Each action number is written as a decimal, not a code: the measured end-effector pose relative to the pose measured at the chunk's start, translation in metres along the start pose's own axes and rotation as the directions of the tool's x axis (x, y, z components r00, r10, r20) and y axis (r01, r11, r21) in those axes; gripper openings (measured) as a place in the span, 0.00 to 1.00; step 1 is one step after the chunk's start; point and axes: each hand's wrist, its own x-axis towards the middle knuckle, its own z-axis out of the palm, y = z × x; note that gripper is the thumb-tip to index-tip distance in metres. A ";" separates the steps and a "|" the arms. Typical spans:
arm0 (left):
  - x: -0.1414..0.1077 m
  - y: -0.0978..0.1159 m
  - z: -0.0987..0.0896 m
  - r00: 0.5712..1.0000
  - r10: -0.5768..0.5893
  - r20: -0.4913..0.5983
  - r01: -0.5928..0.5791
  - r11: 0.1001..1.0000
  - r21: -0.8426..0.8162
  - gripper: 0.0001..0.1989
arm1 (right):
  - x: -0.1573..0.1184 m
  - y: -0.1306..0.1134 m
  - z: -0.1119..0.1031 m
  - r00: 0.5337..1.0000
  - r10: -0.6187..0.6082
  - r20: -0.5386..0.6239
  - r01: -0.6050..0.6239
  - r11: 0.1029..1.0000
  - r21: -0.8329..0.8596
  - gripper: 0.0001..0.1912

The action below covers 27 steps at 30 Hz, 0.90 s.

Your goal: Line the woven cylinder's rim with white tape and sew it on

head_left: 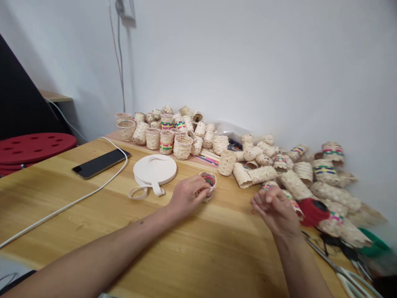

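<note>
A small woven basket (211, 181) with a pale rim and coloured bands inside stands on the wooden table (198, 252). My left hand (190, 191) grips its left side, fingers at the rim. Over the table to the right, my right hand (273, 207) is raised with its fingers curled together; whether something thin is between the fingertips is too small to tell. Left of my left hand lies a flat roll of white tape (155, 169) with a loose, looped end.
Woven baskets (182, 147) are heaped along the wall. A phone (101, 162) and a white cable (68, 207) lie at left. Red thread (312, 212) and scissors (335, 267) are at right. A red stool (37, 147) stands beyond the table's left edge.
</note>
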 end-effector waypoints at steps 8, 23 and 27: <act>0.000 0.001 -0.001 0.999 0.023 0.027 -0.023 1.000 -0.018 0.07 | 0.007 0.016 0.006 0.908 -0.336 -0.250 0.126 0.788 -0.603 0.18; 0.003 0.011 -0.016 0.961 0.175 0.213 -0.122 0.963 -0.239 0.16 | -0.010 0.012 0.035 0.844 -0.115 0.524 0.388 0.806 -0.447 0.09; 0.004 0.010 -0.016 0.928 0.204 0.312 -0.120 0.956 -0.268 0.12 | -0.011 0.009 0.036 0.830 -0.123 0.545 0.384 0.834 -0.396 0.12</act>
